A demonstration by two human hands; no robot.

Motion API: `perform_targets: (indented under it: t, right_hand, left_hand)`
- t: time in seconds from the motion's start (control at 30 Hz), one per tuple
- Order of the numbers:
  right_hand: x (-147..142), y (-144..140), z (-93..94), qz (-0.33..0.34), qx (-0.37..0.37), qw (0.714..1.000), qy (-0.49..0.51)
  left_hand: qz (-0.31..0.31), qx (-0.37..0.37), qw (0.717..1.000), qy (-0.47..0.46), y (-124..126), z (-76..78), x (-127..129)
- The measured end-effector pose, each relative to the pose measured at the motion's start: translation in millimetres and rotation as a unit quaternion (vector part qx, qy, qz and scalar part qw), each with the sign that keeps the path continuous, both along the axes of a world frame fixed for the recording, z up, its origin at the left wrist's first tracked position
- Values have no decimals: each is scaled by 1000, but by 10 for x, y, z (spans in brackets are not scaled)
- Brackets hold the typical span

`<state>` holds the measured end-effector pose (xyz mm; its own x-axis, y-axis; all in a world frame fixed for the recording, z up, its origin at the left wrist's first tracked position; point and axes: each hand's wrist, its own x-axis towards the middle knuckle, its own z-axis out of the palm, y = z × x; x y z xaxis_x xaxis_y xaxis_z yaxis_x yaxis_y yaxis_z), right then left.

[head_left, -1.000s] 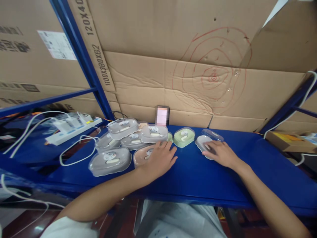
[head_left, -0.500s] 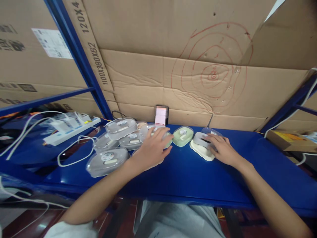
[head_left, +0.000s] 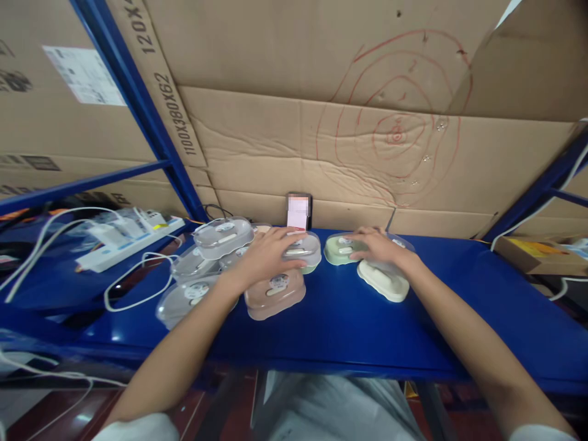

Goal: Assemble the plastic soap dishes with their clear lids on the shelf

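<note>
Since half a second ago both your hands have gone further back on the blue bench (head_left: 349, 331). Left hand (head_left: 266, 248) lies flat, fingers spread, on a clear-lidded soap box (head_left: 305, 248); pink soap box (head_left: 274, 295) just nearer you. Right hand (head_left: 379, 245) loosely open over the green soap box (head_left: 337, 250), long axis left-right; cream tray (head_left: 383, 280) beneath the wrist.

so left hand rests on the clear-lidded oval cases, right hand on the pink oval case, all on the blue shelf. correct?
Not quite. In the head view the right hand rests on the pale green oval case, not the pink oval case. The left hand is on the clear-lidded oval cases, on the blue shelf.
</note>
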<state>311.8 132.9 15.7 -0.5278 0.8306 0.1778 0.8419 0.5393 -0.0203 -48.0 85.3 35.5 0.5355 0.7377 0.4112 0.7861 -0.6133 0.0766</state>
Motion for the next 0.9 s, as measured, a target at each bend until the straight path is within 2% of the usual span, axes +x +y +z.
perform_targets:
  t: [0.17,0.23,0.33,0.4,0.47,0.57,0.67,0.8,0.9]
  right_hand:
    - [222,-148,-14,-86,66,994,12]
    - [252,-246,-37,-99,84,991,20]
    - [221,-430,-109,-51,74,996,26]
    - [163,-519,-189,5,54,998,40]
    - [99,-534,-286,29,43,997,54]
    - [42,-428,-415,10,34,998,49]
    - [49,-306,-468,-2,26,999,46]
    - [85,-308,-430,-7,27,998,49]
    - [64,-372,-382,-15,36,998,55]
  left_hand:
    - [-36,58,997,39,-233,-140,306]
    - [-60,83,993,52,-354,-211,426]
    - [-104,87,987,88,-568,-314,611]
    - [-136,71,983,104,-696,-376,721]
    - [-160,49,981,102,-779,-429,799]
    - [-180,19,980,85,-803,-483,843]
    - [-184,4,981,64,-741,-516,829]
    - [-155,6,988,25,-622,-561,823]
    - [-134,46,990,12,-607,-570,842]
